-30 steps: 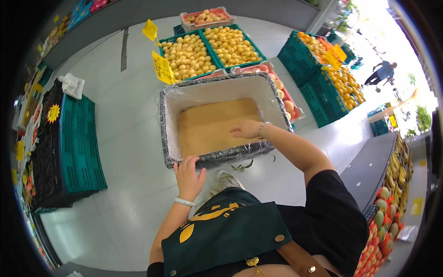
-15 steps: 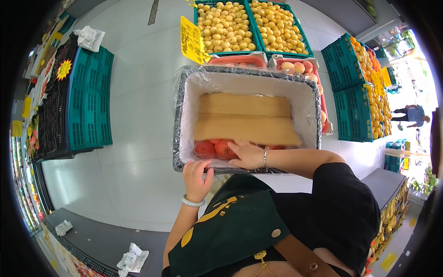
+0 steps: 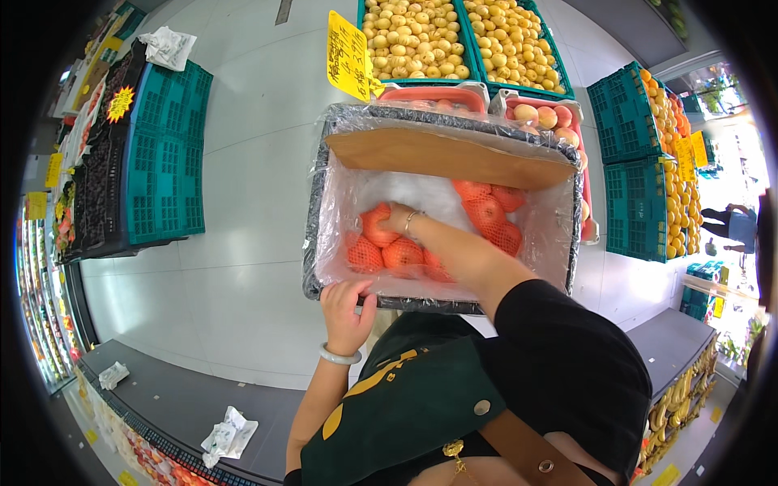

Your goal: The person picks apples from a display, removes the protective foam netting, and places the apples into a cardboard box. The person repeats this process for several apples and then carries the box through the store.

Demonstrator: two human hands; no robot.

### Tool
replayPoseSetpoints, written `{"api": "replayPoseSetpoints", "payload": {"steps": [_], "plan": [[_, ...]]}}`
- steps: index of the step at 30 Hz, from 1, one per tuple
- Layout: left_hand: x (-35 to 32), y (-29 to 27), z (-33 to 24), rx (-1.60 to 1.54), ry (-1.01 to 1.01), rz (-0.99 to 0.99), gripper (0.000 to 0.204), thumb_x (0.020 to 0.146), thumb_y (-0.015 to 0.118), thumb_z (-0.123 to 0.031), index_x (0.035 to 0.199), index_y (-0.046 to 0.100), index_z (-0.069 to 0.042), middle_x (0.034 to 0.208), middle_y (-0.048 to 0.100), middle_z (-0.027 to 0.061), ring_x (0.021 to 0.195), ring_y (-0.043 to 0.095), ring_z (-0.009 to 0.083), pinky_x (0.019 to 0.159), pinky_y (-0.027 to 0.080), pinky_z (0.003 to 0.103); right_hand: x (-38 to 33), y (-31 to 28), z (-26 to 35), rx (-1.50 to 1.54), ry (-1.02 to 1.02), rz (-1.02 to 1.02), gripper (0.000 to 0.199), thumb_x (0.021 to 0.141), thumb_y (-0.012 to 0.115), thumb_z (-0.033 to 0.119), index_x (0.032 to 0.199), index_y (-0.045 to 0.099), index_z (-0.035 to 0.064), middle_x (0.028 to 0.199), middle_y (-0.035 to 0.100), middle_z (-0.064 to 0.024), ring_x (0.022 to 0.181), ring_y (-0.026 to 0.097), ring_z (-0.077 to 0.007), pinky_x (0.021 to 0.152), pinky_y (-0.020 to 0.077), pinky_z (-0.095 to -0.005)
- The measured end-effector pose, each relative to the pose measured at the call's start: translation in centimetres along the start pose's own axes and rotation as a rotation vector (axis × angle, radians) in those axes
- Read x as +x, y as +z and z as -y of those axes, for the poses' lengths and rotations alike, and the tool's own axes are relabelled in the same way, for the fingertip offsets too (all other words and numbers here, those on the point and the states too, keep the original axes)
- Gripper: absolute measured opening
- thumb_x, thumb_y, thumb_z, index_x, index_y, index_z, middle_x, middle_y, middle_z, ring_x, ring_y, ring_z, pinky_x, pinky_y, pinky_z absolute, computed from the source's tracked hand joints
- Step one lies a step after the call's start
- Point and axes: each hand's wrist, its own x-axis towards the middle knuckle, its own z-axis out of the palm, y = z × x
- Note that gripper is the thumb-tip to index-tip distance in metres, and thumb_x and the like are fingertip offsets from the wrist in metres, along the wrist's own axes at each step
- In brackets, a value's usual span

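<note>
A deep box (image 3: 312, 219) with a dark rim and a clear plastic liner stands before me. Round fruits in orange netting (image 3: 403, 256) lie inside, grouped at the near left; more netted fruits (image 3: 486, 215) sit toward the right. My right hand (image 3: 397, 219) reaches in with its fingers around one netted fruit (image 3: 374, 224); the fingertips are partly hidden. At the near left corner, my left hand (image 3: 348, 314) is closed over the box's rim. A brown cardboard sheet (image 3: 454, 154) leans along the far inner wall.
Beyond the box are green crates of small yellow fruits (image 3: 413, 40) and trays of peaches (image 3: 531, 115). A yellow sign (image 3: 347, 57) stands there. Stacked green crates rise at left (image 3: 170, 154) and right (image 3: 636, 206). A grey ledge (image 3: 162, 397) runs along the near left.
The cardboard sheet has gone from lying over the fruits to leaning at the far wall, uncovering them. My right hand has moved farther in and left onto a fruit. The left hand stays put.
</note>
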Motion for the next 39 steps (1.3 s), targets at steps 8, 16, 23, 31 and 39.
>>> {"api": "replayPoseSetpoints", "payload": {"steps": [8,16,23,31,39], "plan": [[-0.2,0.0,-0.4,0.004,-0.009,-0.018,0.018,0.073,0.062,-0.007,0.091,0.061,-0.008,0.076,0.058,0.0034,0.074,0.056,0.0224,0.080,0.037,0.035,-2.8,-0.3,1.2,0.038,0.088,0.006,0.098,0.058,0.075,0.051,0.130,0.037,-0.0039,0.125,0.047,-0.0264,0.118,0.048,-0.0313,0.096,0.0411,-0.0353],[-0.2,1.4,1.8,-0.578,-0.261,-0.171,0.046,0.084,0.061,-0.023,0.126,0.044,-0.011,0.116,0.055,0.0050,0.099,0.058,0.0212,0.084,0.043,0.032,-15.7,-5.0,5.1,0.267,-0.498,-0.276,0.084,0.056,0.079,0.034,0.121,0.043,-0.0039,0.113,0.056,-0.0229,0.104,0.055,-0.0342,0.091,0.0437,-0.0356],[5.0,-3.6,-3.1,-1.377,-0.464,0.792,0.076,0.083,0.057,-0.053,0.137,0.028,-0.008,0.132,0.044,0.0097,0.118,0.048,0.0237,0.088,0.049,0.038,-31.9,-3.2,8.9,-0.209,-0.776,-0.957,0.065,0.068,0.073,0.032,0.124,0.048,0.0094,0.125,0.048,-0.0092,0.117,0.045,-0.0307,0.096,0.0409,-0.0386],[1.4,-2.7,-7.0,-1.235,-0.054,1.023,0.075,0.072,0.076,-0.032,0.128,0.032,-0.007,0.124,0.043,0.0133,0.115,0.046,0.0250,0.097,0.040,0.037,-39.9,7.9,9.1,0.642,-0.196,-1.229,0.045,0.077,0.071,0.029,0.115,0.054,0.0122,0.107,0.045,-0.0087,0.075,0.052,-0.0155,0.072,0.0469,-0.0284],[-6.6,0.5,-11.0,-1.184,0.347,1.285,0.076,0.070,0.076,-0.044,0.121,0.034,-0.007,0.114,0.047,0.0100,0.105,0.050,0.0207,0.089,0.044,0.032,-46.1,18.2,11.7,0.775,0.037,-1.688,0.027,0.080,0.067,0.019,0.103,0.055,0.0114,0.113,0.040,-0.0085,0.090,0.049,-0.0162,0.074,0.0471,-0.0270]]}}
